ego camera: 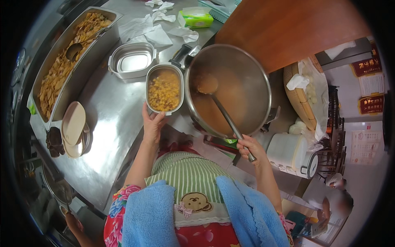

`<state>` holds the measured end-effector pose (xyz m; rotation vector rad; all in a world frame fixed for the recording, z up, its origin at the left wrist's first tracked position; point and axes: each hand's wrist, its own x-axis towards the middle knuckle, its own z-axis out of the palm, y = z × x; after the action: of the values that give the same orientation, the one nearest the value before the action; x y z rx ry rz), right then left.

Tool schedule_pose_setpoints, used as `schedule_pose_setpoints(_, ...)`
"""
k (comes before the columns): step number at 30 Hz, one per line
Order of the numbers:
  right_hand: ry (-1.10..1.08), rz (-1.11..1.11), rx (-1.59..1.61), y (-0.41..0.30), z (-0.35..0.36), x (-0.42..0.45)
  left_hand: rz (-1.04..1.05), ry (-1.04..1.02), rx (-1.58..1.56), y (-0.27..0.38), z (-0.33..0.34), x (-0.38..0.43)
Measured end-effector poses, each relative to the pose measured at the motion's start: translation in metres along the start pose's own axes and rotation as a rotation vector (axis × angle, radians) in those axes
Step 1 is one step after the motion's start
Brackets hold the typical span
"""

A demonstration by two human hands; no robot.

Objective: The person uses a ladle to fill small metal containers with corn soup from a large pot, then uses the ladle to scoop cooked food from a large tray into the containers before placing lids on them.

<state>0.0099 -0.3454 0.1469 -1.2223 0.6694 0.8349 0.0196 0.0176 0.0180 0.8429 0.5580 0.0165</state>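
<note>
My left hand grips the near end of a small metal food container full of yellow kernels or beans in broth. In my right hand is the handle of a steel ladle. The ladle's bowl rests at the surface of brownish soup inside a large metal pot. The container's right side stands close by the pot's left rim; I cannot tell whether they touch. A second metal container, with nothing in it, sits behind and to the left.
At the left stands a long steel pan of sliced food with a serving ladle. Beige lids lie near it. Crumpled tissues and a tissue pack are at the back. A woven basket and insulated container stand right.
</note>
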Motion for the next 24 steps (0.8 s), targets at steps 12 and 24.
schedule_pose_setpoints(12, 0.02, -0.04, 0.028, 0.017, 0.013, -0.088, 0.046, -0.037, -0.008, -0.008, -0.007, 0.003)
schedule_pose_setpoints(24, -0.002, -0.075, -0.034, 0.008, 0.058, -0.186, 0.047, -0.03, -0.027, 0.003, -0.009, -0.004)
